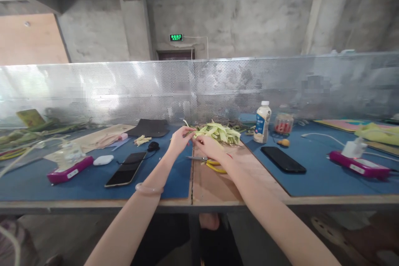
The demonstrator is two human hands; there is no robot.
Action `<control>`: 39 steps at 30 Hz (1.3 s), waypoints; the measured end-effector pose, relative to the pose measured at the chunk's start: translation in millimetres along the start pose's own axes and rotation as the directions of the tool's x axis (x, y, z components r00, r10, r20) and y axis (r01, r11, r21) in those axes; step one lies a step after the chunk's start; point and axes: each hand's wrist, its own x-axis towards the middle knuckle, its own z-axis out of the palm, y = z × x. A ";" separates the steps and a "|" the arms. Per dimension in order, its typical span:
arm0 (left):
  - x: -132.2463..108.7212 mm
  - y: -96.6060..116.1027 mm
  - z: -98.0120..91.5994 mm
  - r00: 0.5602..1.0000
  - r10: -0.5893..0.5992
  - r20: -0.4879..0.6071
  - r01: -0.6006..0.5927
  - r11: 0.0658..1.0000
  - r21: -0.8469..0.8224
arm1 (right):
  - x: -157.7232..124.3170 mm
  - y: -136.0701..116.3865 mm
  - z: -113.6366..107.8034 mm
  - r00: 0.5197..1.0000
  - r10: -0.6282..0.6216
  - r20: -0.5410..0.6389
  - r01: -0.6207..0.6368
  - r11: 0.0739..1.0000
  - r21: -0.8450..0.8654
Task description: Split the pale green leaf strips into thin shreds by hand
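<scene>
Over the middle of the table, my left hand (181, 139) and my right hand (209, 146) are close together, fingers bent and pinched. What they hold between them is small and largely hidden by the fingers. Just behind my right hand lies a heap of pale green leaf strips (222, 132). Under my right wrist are scissors (215, 166) with yellow handles, partly covered by the arm, blades pointing left. A bangle (149, 189) circles my left wrist.
Left are a phone (126, 170), a white case (103, 160), a purple power strip (70, 170) and pale scraps (142, 140). Right are a bottle (262, 122), a black phone (283, 159) and another power strip (358, 165). A perforated metal screen (140, 91) borders the table's back.
</scene>
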 end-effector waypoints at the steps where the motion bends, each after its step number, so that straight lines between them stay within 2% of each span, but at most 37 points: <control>1: 0.6 -0.9 -0.3 1.000 -0.023 0.009 0.024 0.999 -0.035 | -0.3 -1.1 -2.0 1.000 -0.004 0.016 0.003 0.999 0.048; 5: 2.8 -1.6 -1.8 0.996 -0.094 0.013 0.094 0.985 -0.146 | -1.6 -0.5 -8.1 0.997 0.054 0.061 -0.068 0.965 0.254; 10: 3.9 0.3 -4.0 0.989 -0.145 0.000 0.142 0.969 -0.204 | -2.7 3.8 -9.8 0.981 0.149 0.126 -0.191 0.862 0.470; 14: 4.4 0.0 -5.5 0.986 -0.164 0.006 0.161 0.964 -0.212 | -3.1 2.8 -12.5 0.974 0.178 0.141 -0.226 0.808 0.544; 20: 4.5 1.2 -6.8 0.991 -0.135 -0.006 0.131 0.970 -0.205 | -1.2 2.0 -13.2 0.969 0.214 0.122 -0.243 0.747 0.618; 22: 3.8 2.2 -5.9 0.993 -0.119 0.003 0.117 0.970 -0.212 | 0.5 5.4 -10.5 0.955 0.289 0.064 -0.257 0.703 0.663; 25: 1.7 3.2 -2.5 0.995 -0.083 0.048 0.091 0.971 -0.220 | 3.1 14.5 -3.9 0.893 0.450 0.017 -0.317 0.601 0.734; 29: -1.2 3.4 2.9 0.994 -0.052 0.100 0.073 0.973 -0.221 | 6.7 24.9 3.2 0.902 0.432 0.008 -0.233 0.472 0.850; 32: -2.3 3.1 4.8 0.992 -0.053 0.112 0.076 0.974 -0.212 | 8.6 25.8 2.7 0.888 0.452 -0.084 -0.167 0.488 0.857; 39: -3.9 5.9 6.1 0.992 -0.050 0.119 0.073 0.977 -0.199 | 9.0 17.8 -3.8 0.837 0.490 -0.243 -0.153 0.636 0.756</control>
